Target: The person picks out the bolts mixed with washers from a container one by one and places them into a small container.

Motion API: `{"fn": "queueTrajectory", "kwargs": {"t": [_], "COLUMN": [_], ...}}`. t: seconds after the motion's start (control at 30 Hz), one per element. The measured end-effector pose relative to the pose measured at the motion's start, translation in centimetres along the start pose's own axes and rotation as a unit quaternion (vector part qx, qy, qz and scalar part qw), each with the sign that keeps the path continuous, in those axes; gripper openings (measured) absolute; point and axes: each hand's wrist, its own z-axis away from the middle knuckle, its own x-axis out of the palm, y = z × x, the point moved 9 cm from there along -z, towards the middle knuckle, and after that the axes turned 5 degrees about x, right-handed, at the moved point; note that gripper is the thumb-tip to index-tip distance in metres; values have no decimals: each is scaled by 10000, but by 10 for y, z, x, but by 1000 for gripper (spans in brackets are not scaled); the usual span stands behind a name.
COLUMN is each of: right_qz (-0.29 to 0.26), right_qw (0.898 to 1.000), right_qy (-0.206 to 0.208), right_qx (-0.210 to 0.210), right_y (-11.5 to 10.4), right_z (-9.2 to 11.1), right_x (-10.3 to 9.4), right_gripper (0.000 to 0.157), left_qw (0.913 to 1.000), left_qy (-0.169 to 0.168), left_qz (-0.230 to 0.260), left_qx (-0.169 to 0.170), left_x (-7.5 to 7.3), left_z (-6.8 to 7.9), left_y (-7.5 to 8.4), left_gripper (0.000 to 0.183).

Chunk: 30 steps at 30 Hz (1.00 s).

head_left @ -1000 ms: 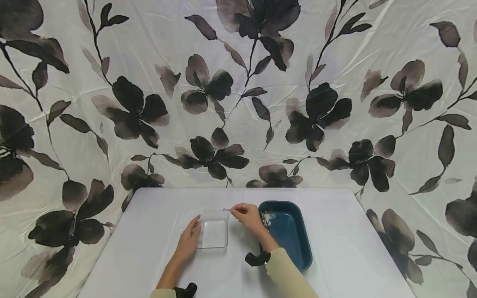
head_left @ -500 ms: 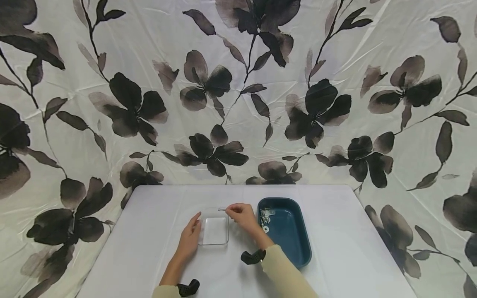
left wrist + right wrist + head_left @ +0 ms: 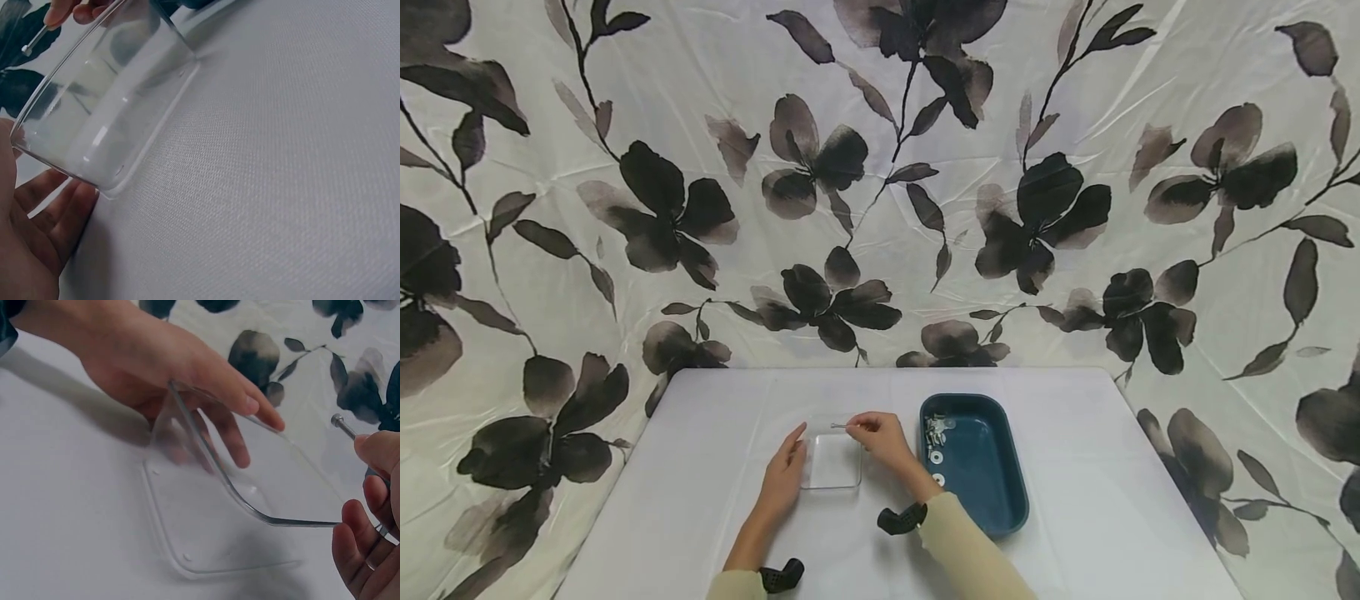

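A clear square container stands upright on the white table, its thick rim showing in the right wrist view. My left hand rests against its left side from outside, fingers lying along the wall and thumb close to the rim. Between thumb and fingertips my right hand pinches a thin silver bolt, which points left above the container's far part. The bolt's small round head sticks out beyond the fingertips. A second shiny metal bit shows between the lower fingers of that hand, mostly hidden.
To the right of the container stands a deep blue tray. Small metal parts lie heaped at its left wall, with white washers nearer the front. A floral cloth hangs behind the table.
My right hand has moved left with the bolt, from the container's far right corner to over its far part. The left hand stays at the container's side.
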Motion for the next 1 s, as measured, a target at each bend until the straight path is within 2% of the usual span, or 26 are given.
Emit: {"fn": "queueTrajectory", "kwargs": {"t": [0.1, 0.3, 0.57, 0.73, 1.0], "right_qz": [61, 139, 363, 636, 768], "right_qw": [9999, 9993, 9988, 9973, 9960], "right_qy": [-20, 126, 234, 251, 247], "right_qx": [-145, -325, -249, -249, -380], "right_y": [-18, -17, 19, 23, 21], "right_z": [9, 8, -13, -13, -11], "right_x": [-1, 1, 12, 16, 18], "right_gripper": [13, 11, 10, 9, 8], "left_qw": [10000, 9999, 9998, 9998, 9995], "left_qy": [-32, -27, 88, 123, 258], "left_qz": [2, 37, -23, 4, 97], "left_qx": [-1, 165, 190, 152, 151], "left_x": [1, 2, -2, -2, -2], "left_z": [0, -2, -1, 1, 2], "left_y": [1, 8, 7, 3, 0], "left_gripper": [45, 46, 44, 44, 44]}}
